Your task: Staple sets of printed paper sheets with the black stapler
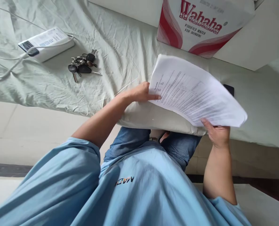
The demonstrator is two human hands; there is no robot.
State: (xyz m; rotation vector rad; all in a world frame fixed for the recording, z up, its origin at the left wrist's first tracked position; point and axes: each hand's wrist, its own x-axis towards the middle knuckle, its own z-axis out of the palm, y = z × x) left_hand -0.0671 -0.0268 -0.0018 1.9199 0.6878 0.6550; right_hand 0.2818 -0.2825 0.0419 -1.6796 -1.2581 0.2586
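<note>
A stack of printed white paper sheets (193, 91) is lifted above the bed's pale green sheet (120, 40). My left hand (142, 92) grips the stack's left edge, thumb on the top page. My right hand (217, 133) holds the stack from below at its near right corner. The pages are covered in small text and curve slightly upward. Both forearms are bare, coming out of light blue sleeves.
A bunch of keys (83, 64) lies on the sheet at the left, beside a white box (46, 42) with a cable running from it. A red and white Wahaha carton (200, 23) stands behind the papers. A dark object (229, 89) peeks out past them.
</note>
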